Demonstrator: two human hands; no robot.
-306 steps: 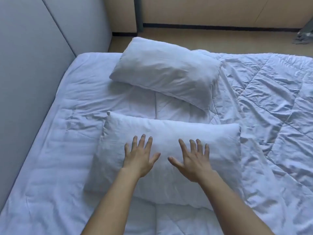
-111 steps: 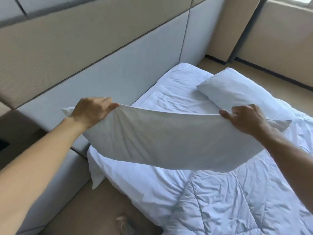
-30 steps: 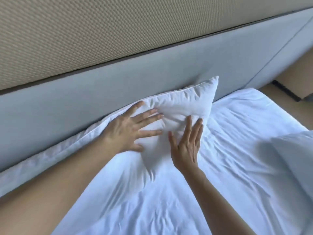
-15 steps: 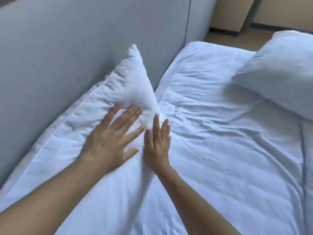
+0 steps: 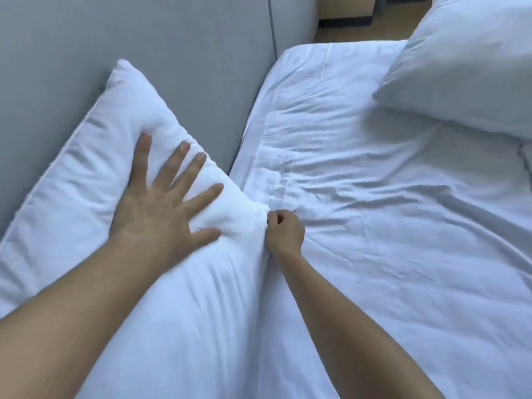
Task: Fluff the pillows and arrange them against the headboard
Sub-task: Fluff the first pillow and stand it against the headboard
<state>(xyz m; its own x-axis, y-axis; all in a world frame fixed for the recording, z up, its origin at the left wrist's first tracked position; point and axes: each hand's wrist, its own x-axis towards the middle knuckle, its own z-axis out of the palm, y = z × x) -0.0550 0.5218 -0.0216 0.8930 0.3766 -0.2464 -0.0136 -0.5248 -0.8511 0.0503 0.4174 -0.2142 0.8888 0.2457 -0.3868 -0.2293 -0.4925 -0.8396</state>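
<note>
Right hand [image 5: 285, 231] now pinches a corner of the pillow [image 5: 86, 197].
Flat before, it curls; left hand [image 5: 161, 203] presses, fingers spread, pillow set against headboard [image 5: 172, 38]; other pillow [image 5: 460, 67] unplaced.

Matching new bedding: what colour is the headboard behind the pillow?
Plain pale grey headboard, no pattern; the head view shows it.

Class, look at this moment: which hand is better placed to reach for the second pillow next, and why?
Probably the right hand: it pinches the corner of the first pillow, on the side nearest the second pillow. The left hand lies flat on the first pillow, farther away.
</note>
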